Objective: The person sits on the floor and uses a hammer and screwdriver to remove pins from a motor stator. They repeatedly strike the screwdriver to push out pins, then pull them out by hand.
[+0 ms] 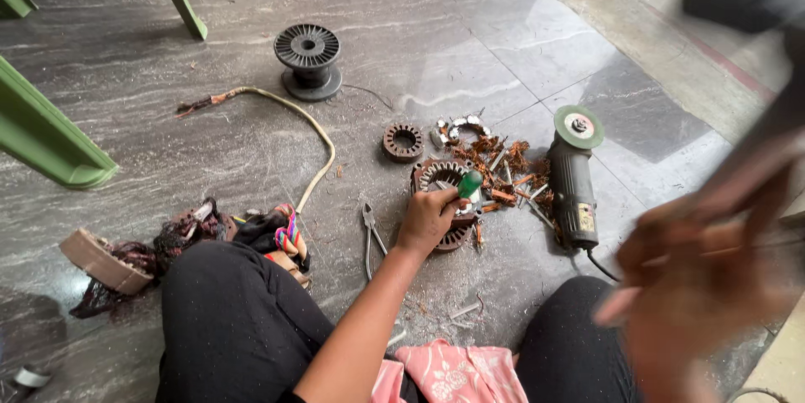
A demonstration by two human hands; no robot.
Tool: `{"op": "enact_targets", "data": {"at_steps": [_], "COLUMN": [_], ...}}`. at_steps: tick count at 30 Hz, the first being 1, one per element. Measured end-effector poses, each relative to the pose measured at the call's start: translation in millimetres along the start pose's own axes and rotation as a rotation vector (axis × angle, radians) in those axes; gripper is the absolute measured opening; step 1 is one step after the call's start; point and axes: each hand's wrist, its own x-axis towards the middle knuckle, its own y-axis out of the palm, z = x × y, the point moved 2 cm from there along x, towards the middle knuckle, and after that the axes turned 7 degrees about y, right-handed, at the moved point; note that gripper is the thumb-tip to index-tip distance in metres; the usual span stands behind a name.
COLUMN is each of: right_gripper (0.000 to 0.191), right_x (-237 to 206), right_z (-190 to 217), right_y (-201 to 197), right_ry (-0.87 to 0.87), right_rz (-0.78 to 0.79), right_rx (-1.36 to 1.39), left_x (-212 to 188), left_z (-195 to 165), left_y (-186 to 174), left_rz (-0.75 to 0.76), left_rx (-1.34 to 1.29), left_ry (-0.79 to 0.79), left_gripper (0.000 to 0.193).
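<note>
Gripping green-handled screwdriver point(469, 184), left hand point(428, 218) extended

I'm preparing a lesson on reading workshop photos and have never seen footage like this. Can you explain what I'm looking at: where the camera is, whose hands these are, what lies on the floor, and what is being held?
There is no machine here: a person sits on a grey stone floor, and the single camera is worn on their head, looking down past their knees. The left hand grips a green-handled tool, probably a screwdriver, over a round motor stator. The right hand is raised close to the lens and blurred; it seems to hold something thin, but I cannot tell what. Around lie pulled copper wire scraps, a smaller toothed metal ring, pliers, an angle grinder, an empty black spool and a frayed cable.
</note>
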Motion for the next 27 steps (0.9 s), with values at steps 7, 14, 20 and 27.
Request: {"op": "enact_targets", "data": {"at_steps": [7, 14, 20, 27], "right_gripper": [0.061, 0.065, 0.063, 0.033], "right_x": [-14.5, 0.6, -16.1, -2.6], "right_z": [-35.2, 21.9, -59.6, 34.1], "right_y": [-42.0, -29.7, -17.6, -8.1], "right_ry": [0.702, -0.092, 0.426, 0.071], "right_rz": [-0.307, -0.237, -0.129, -0.179], "right_rx": [-1.074, -0.571, -1.153, -0.843], "left_x": [-8.9, -4.4, -0.6, -16.8], "left_z": [-12.2, 11.0, 12.3, 9.7], "left_y": [-6.6, 3.9, 12.7, 16.2], "left_rz": [-0.127, 0.027, -0.027, 0.089], "left_rx": [-0.024, -0.028, -0.012, -0.005], "left_ry": [0.078, -0.057, 0.045, -0.074], "left_gripper": [0.014, 0.012, 0.012, 0.009]}}
